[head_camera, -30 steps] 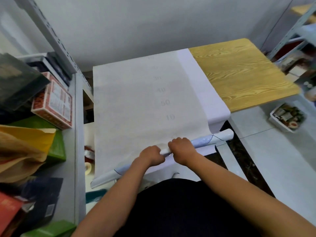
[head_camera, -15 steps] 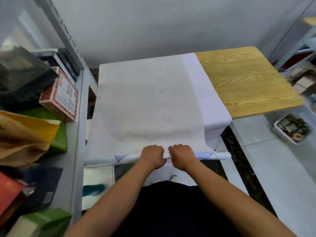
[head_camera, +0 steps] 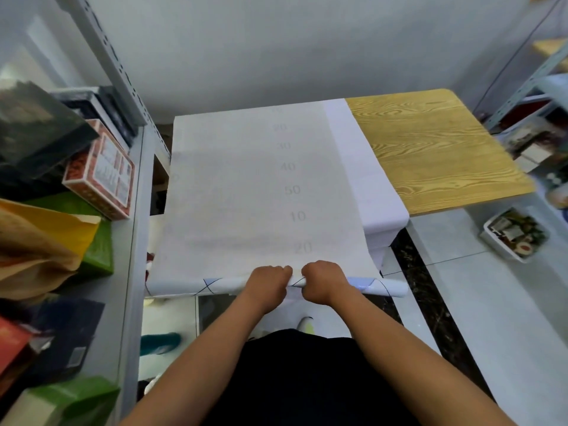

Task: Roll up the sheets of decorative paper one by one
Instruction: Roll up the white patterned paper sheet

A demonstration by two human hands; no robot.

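A sheet of decorative paper (head_camera: 252, 192) is spread, backing side up, across the left part of a wooden surface (head_camera: 430, 149), with faint grey numbers printed down its right half. Its near end is wound into a rolled edge (head_camera: 384, 287) that lies crosswise at the near rim of the surface, overhanging it on the right; thin dark lines and pale blue patches of the printed face are seen on the roll. The roll is gripped at its middle by both hands, set just beside each other with a narrow gap between them. The left hand (head_camera: 269, 279) is clenched round the roll with knuckles up, and the right hand (head_camera: 322, 279) is likewise curled over it; the fingertips are hidden beneath the roll. A second white sheet (head_camera: 368, 186) is seen under the first, showing as a strip along its right side and drooping over the near rim of the surface. To the left, a grey metal shelf (head_camera: 135, 210) is loaded with a red patterned box (head_camera: 101, 173), green boxes (head_camera: 98, 241) and a yellow-brown paper bag (head_camera: 40, 238). On the tiled floor to the right, a white tray (head_camera: 516, 233) of small items is set down, well apart from the surface.
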